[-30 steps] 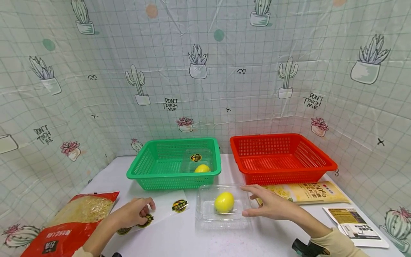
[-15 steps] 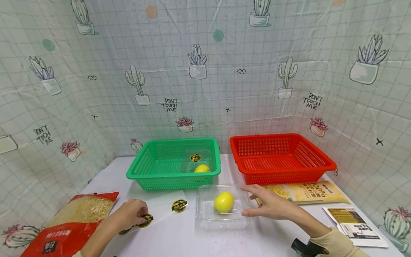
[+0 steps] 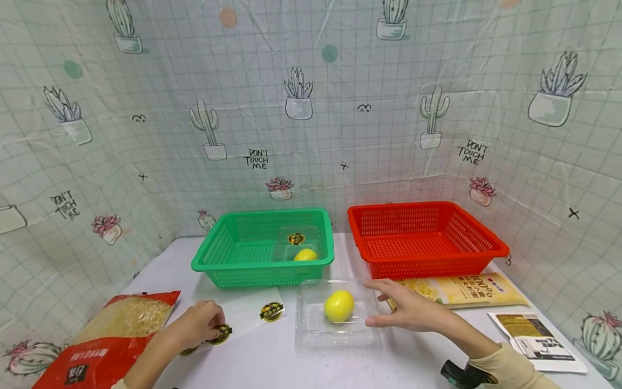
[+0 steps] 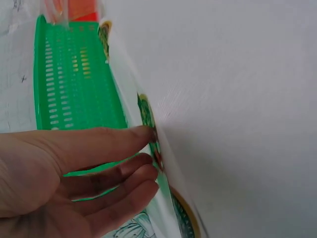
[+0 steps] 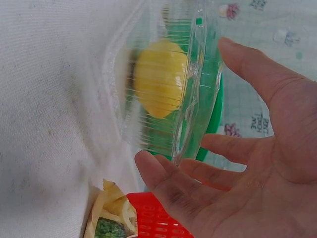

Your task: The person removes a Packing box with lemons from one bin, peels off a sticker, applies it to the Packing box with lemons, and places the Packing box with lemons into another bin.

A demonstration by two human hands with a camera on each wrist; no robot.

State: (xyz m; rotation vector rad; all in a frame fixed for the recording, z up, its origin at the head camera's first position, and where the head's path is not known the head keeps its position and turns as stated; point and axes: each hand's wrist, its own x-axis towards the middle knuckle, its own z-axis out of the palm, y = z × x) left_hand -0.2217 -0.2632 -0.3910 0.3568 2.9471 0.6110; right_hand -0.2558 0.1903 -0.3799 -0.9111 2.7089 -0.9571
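At the front left, my left hand [image 3: 196, 326] lies over a clear sheet [image 3: 245, 305] with round black-and-gold stickers. Its fingers are bent, and the thumb and fingertips meet at one sticker [image 3: 222, 334]; in the left wrist view the thumb tip lies on the sticker [image 4: 146, 109]. The hand covers part of another sticker. A clear plastic clamshell box [image 3: 311, 324] with a yellow lemon [image 3: 339, 306] inside stands mid-table. My right hand [image 3: 413, 310] is spread at its right side, thumb and fingers apart, touching or very near the edge. The right wrist view shows the lemon [image 5: 161, 79] through the ribbed plastic.
Behind the sheet stands a green basket [image 3: 262, 265], holding a clear box with a sticker and another lemon [image 3: 306, 255]. A red basket [image 3: 432, 260] is at back right. A yellow pasta bag [image 3: 466, 292] and a pouch [image 3: 536, 343] lie right; a red-and-clear bag [image 3: 112, 329] lies left.
My left hand has shifted slightly left on the sheet, and its index finger has drawn in towards the thumb at the sticker. The right hand, box and lemon have stayed put.
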